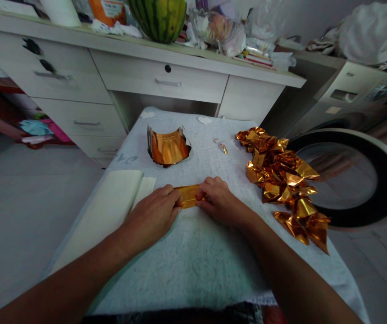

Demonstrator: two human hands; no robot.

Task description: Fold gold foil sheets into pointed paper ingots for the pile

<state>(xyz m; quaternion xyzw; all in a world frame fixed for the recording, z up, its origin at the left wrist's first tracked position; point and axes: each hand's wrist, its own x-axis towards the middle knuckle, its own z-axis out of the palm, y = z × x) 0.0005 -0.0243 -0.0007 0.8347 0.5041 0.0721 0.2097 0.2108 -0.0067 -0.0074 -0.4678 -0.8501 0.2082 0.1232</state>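
Observation:
A flat strip of gold foil (189, 196) lies across the cloth-covered table, held at both ends. My left hand (156, 211) grips its left end with closed fingers, and my right hand (219, 200) pinches the right end. Beyond them rests a curved stack of gold foil sheets (169, 147). To the right spreads a pile of folded gold foil pieces (281, 175). A small foil scrap (223, 146) lies between the stack and the pile.
Folded pale paper or cloth (112, 202) lies left of my left hand. Behind the table (186, 270) stands a white drawer desk (193, 85) bearing a watermelon (159, 18) and plastic bags. A washing machine with its round door (348, 175) open is at the right.

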